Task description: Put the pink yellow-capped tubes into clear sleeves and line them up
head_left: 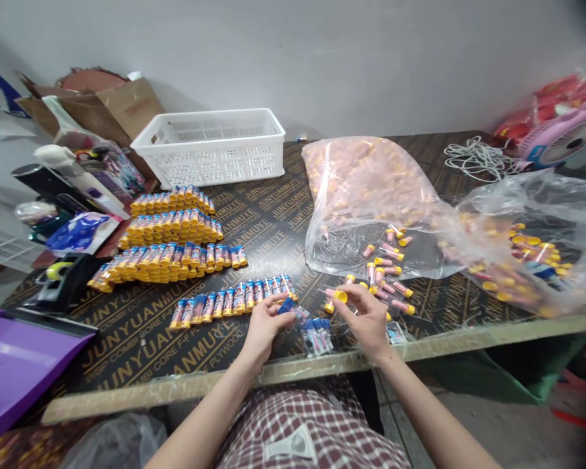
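Note:
My left hand (265,329) pinches a small blue-and-clear printed sleeve (289,306) between thumb and fingers. In my right hand (368,322) is a small clear tube with pink contents and a yellow cap (340,296), held by the cap end. Between the hands, near the table edge, lies a pile of similar blue-topped sleeves (317,337). A slanting row of sleeved tubes (234,301) lies left of my left hand. Loose bare tubes (389,270) with yellow caps are scattered beyond and beside my right hand.
Stacked sleeved tubes (166,260) stand at left, before a white plastic basket (224,156). A large clear bag of tubes (371,176) spills open at centre. Another bag (532,254), a white cord (483,159) and a pink fan (561,137) are right. A purple dustpan (24,365) overlaps the left edge.

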Available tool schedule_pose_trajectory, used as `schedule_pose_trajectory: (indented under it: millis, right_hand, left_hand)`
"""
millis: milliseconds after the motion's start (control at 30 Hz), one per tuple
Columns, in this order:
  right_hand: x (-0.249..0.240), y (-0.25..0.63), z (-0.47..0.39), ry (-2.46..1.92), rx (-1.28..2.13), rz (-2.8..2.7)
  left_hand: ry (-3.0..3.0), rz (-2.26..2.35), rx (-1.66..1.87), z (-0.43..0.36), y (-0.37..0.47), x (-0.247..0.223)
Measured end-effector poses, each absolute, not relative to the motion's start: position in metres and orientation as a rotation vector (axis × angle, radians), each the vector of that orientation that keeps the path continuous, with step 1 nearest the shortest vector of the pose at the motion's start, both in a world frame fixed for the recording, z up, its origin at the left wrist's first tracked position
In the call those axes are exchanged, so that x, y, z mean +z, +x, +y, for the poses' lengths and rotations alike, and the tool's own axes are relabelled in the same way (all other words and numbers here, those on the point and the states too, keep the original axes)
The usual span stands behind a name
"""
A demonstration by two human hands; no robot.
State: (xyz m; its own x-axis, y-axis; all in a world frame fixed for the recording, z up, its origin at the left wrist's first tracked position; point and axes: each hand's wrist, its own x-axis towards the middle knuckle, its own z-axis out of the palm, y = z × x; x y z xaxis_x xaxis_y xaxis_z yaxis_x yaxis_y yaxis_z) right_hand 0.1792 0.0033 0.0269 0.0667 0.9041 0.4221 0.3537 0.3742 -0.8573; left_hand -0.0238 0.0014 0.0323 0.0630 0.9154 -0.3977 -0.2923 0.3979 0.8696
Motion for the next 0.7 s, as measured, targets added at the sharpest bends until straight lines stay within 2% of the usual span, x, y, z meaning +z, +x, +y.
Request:
schedule_pose_trajectory:
  millis: [167,533,700]
  right_hand:
    - [0.041,0.161,-0.027,-1.151,0.716,-1.276]
    - [0.041,0.149,-0.045,-1.158,0.355,-1.603]
    - [0.04,0.144,-0.044,-1.125,0.411,-1.682]
  left_hand:
    - [0.419,1.117,1.138,0.011,-0.027,0.036]
    - [0.25,1.133,1.233,0.013,-0.029,0.033]
    - [0.336,1.122,1.255,0.009,-0.024,0.037]
